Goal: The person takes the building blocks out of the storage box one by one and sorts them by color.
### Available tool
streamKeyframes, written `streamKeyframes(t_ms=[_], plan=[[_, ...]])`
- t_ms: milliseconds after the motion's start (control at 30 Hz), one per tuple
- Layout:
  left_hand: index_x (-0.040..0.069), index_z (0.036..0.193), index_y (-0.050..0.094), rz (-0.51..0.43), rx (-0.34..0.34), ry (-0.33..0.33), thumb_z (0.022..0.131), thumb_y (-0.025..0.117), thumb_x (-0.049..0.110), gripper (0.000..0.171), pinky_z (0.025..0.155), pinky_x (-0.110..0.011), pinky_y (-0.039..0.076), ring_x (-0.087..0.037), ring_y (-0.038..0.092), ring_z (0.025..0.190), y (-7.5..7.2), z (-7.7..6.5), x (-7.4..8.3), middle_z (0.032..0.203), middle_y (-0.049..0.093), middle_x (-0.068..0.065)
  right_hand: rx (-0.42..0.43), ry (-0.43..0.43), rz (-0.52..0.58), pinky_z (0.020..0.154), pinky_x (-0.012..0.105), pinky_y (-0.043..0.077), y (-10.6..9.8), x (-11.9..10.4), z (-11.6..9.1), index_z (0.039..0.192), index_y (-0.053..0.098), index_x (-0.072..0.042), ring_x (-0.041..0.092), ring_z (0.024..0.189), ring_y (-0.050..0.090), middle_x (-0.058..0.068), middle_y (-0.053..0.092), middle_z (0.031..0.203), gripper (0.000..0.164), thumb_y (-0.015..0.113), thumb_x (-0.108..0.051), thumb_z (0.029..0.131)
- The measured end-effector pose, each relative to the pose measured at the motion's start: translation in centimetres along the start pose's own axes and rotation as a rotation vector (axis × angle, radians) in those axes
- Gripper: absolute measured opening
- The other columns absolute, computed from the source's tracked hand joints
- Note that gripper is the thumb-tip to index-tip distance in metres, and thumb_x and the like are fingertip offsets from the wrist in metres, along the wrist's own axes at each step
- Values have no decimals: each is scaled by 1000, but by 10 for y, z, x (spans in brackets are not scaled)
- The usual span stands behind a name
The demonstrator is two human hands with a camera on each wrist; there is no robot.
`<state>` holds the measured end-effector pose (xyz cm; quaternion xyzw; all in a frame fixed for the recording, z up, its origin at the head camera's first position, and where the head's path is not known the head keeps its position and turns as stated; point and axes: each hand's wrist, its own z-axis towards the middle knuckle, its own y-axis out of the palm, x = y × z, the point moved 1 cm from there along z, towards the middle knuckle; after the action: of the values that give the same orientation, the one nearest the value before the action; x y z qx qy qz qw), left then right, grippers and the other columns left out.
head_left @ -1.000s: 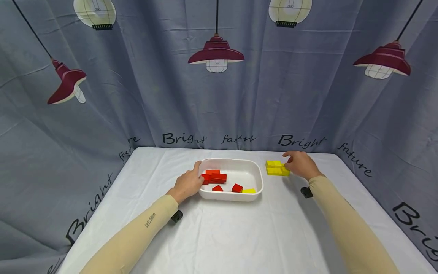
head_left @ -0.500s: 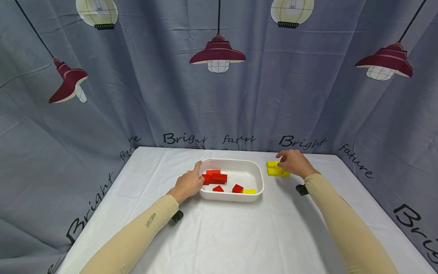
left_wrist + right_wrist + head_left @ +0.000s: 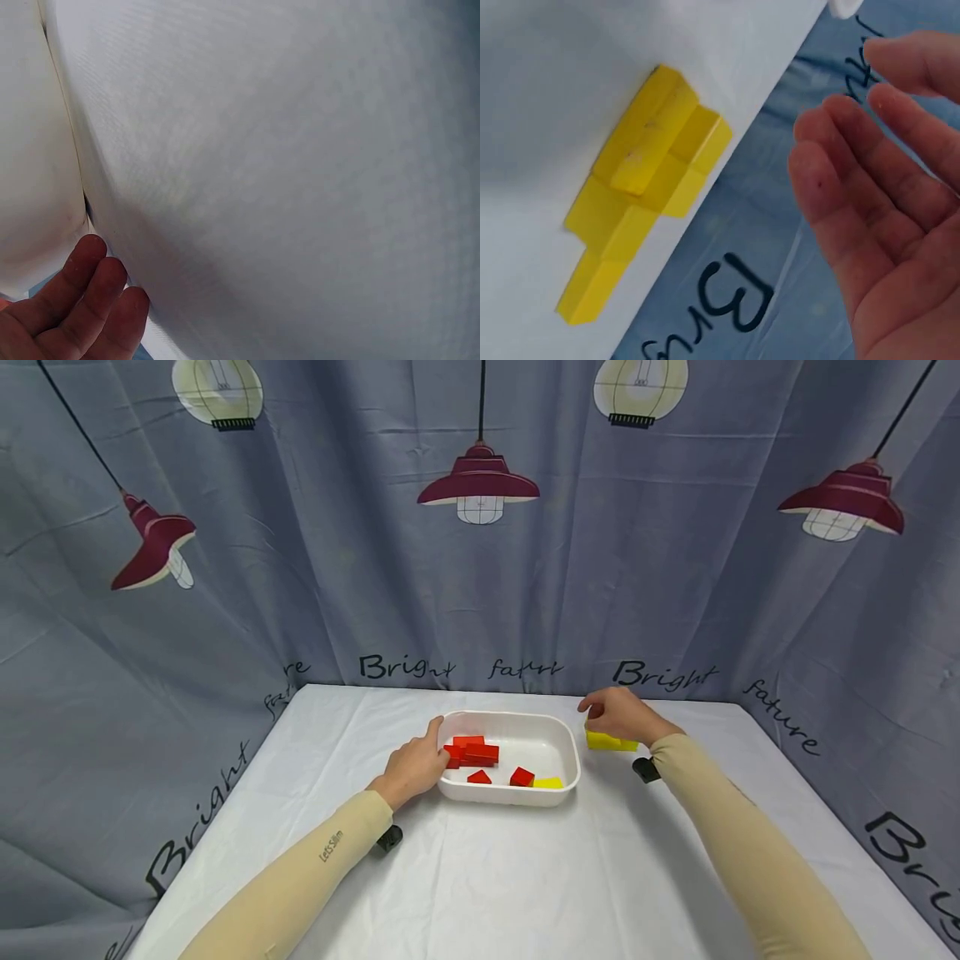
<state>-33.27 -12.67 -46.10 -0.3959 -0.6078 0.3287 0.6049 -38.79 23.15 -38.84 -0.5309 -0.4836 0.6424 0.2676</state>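
Our left hand (image 3: 411, 768) grips the tray (image 3: 487, 792) at its left end; our right hand (image 3: 622, 714), fingers loosely bent around nothing, hangs near the yellow blocks (image 3: 630, 217) right of the tray. We should pinch just one, from the top.

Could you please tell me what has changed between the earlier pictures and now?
The right hand has moved leftward in the head view, toward the white tray, and hides more of the nearby yellow blocks; its fingers hold nothing. No block was visibly taken or let go. The left hand still holds the tray's left end, and the red blocks inside stayed put.
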Motion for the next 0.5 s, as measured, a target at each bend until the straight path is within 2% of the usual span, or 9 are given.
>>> streamKeyframes(t_ms=[167, 367, 500], plan=[[17, 160, 21, 1, -14, 10, 97, 49, 26, 69, 64, -36, 44, -22, 57, 67, 2, -3, 0, 93, 67, -7, -44, -28, 28, 76, 33, 57, 6, -13, -1, 119, 72, -4, 20, 86, 65, 8, 72, 98, 33, 71, -8, 86], [18, 159, 21, 8, -8, -8, 97, 49, 25, 68, 60, -34, 42, -21, 56, 63, 2, -5, -2, 86, 65, -4, -93, -90, 34, 75, 32, 56, 9, -34, 5, 117, 73, -7, 19, 85, 63, 5, 70, 96, 30, 72, -9, 87], [17, 160, 21, 0, 1, 13, 97, 49, 25, 69, 60, -34, 43, -21, 56, 63, 0, -3, 0, 87, 65, -5, -124, -106, 21, 75, 31, 55, 10, -44, 9, 115, 73, -7, 19, 85, 62, 3, 69, 93, 28, 73, -8, 87]])
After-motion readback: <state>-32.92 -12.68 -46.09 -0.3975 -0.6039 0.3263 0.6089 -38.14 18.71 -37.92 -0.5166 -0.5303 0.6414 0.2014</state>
